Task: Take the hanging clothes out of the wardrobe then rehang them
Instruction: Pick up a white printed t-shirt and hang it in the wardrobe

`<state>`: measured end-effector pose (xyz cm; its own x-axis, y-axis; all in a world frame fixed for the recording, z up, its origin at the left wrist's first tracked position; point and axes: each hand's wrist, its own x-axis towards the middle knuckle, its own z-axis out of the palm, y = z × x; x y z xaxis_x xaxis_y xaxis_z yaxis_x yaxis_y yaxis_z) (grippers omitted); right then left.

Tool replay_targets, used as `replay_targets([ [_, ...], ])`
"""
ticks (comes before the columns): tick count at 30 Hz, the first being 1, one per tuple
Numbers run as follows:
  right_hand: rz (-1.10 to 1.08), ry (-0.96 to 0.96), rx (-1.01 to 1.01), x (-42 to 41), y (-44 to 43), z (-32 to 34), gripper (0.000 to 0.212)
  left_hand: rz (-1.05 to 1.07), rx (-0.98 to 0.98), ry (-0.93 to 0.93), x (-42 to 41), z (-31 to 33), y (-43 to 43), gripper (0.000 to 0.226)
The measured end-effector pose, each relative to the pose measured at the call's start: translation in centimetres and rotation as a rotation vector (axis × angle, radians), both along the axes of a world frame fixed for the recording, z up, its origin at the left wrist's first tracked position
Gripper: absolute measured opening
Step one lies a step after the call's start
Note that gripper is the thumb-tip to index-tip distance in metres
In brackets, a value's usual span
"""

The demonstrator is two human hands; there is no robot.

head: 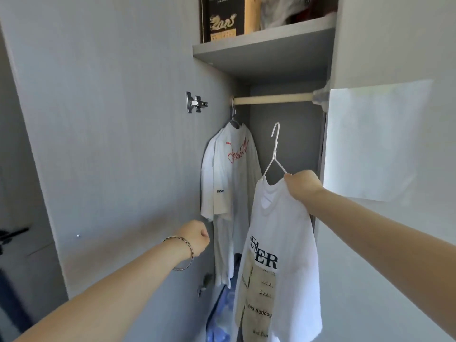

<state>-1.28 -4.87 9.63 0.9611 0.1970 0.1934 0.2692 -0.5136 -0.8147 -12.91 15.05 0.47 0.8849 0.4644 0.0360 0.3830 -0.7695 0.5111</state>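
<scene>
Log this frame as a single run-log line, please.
right hand: holds white hanger with printed T-shirt, below rail | left hand: closed, empty | red-script T-shirt: on rail

The wooden rod (271, 99) is bare from its middle out toward 3 o'clock, with open room under it, but white shirts (230, 174) hang at its 9 o'clock end, the shelf (261, 49) sits close above at 12 o'clock, and the open door (118, 119) blocks the 9 o'clock side.
</scene>
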Motion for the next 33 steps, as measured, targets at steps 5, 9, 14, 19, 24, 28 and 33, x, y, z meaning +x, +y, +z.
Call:
replay_targets([
  [5,-0.081,-0.124,0.051,4.4,4.0,3.5,0.037,-0.046,0.040,-0.136,5.9,4.1,3.4,0.021],
  [9,-0.092,-0.189,0.088,9.0,7.5,6.3,0.027,-0.057,0.135,-0.179,10.4,7.0,5.4,0.019],
  [14,-0.052,-0.217,0.136,15.9,12.2,9.3,0.030,-0.004,0.105,-0.246,15.9,9.0,7.9,0.023],
  [19,-0.019,-0.237,0.118,22.3,16.8,11.4,0.030,0.033,0.054,-0.278,20.5,10.7,10.9,0.026],
  [24,0.029,-0.201,0.035,27.0,20.6,10.1,0.031,0.074,0.077,-0.283,23.1,11.7,12.8,0.028],
  [28,0.097,-0.240,-0.109,28.2,23.7,7.8,0.031,0.055,0.161,-0.213,23.7,11.2,13.3,0.023],
  [33,0.307,-0.166,-0.139,27.8,26.0,7.8,0.020,0.040,0.275,-0.115,23.8,11.5,13.4,0.023],
])
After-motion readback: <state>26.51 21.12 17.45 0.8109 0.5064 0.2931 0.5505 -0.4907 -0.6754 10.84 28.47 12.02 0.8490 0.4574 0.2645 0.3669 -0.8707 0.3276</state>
